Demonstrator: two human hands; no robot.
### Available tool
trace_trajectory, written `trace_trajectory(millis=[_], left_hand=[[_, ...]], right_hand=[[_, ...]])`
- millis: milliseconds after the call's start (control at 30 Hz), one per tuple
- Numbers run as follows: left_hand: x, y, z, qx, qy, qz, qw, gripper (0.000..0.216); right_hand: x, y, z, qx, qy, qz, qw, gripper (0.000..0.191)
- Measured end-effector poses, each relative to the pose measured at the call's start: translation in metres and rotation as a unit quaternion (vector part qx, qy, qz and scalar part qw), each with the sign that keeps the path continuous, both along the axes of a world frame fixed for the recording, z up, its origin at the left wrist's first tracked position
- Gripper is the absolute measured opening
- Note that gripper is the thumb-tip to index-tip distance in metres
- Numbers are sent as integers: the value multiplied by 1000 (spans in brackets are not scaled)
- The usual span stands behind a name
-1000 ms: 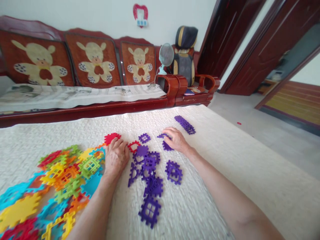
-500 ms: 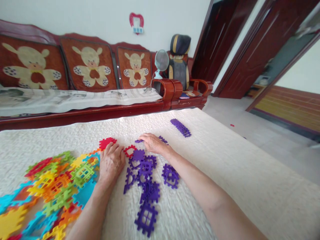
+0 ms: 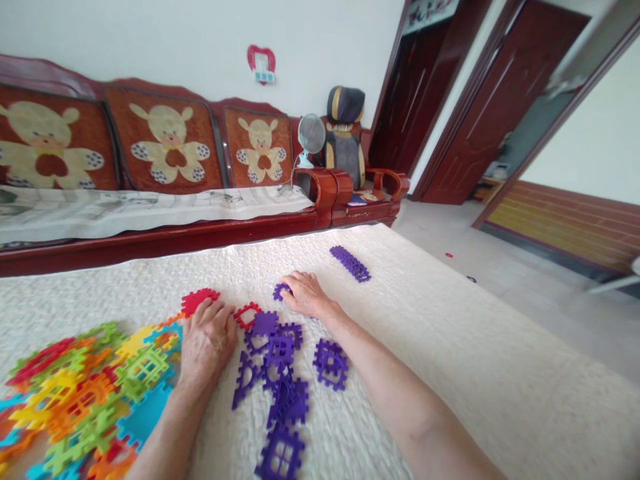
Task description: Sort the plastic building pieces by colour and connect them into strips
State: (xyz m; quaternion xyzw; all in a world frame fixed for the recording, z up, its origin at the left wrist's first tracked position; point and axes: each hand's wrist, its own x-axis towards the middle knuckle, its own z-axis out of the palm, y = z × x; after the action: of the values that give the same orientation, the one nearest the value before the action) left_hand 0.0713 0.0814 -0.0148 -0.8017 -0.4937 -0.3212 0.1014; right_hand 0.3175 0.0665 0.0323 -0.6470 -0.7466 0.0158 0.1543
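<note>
I've got right hand (image 3: 305, 294) pinching purple piece (image 3: 279, 291) at its fingertips; left hand (image 3: 209, 340) fingertips meet red tile (image 3: 197, 300), can't tell if gripping.

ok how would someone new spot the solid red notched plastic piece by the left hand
Start at the off-white textured cloth in front of the dark red wooden sofa, then find the left hand. At its fingertips, toward the sofa, lies the solid red notched plastic piece. Its filled face sets it apart from the red plastic frame nearby, which is open in the middle.
</note>
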Motion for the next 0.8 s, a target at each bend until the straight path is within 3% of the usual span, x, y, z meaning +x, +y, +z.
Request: trace_trajectory(millis=[167, 300, 400, 500, 633, 800], left_hand=[[0, -1, 1, -4, 1, 1, 1000, 28], [0, -1, 1, -7, -12, -7, 1000, 29], [0, -2, 2, -10, -20, -5, 1000, 28], [0, -2, 2, -13, -28, -11, 999, 25], [-1, -1, 1, -15, -24, -13, 1000, 26], [-3, 1, -1, -8, -18, -14, 1000, 27]], right_hand=[[4, 5, -4, -30, 31, 55, 998, 31], [11, 5, -7, 32, 115, 33, 992, 36], [41, -7, -10, 140, 181, -23, 973, 38], [93, -29, -18, 217, 198, -132, 947, 35], [152, -55, -32, 239, 199, -260, 914, 41], [164, -60, -42, 208, 182, -318, 907, 48]])
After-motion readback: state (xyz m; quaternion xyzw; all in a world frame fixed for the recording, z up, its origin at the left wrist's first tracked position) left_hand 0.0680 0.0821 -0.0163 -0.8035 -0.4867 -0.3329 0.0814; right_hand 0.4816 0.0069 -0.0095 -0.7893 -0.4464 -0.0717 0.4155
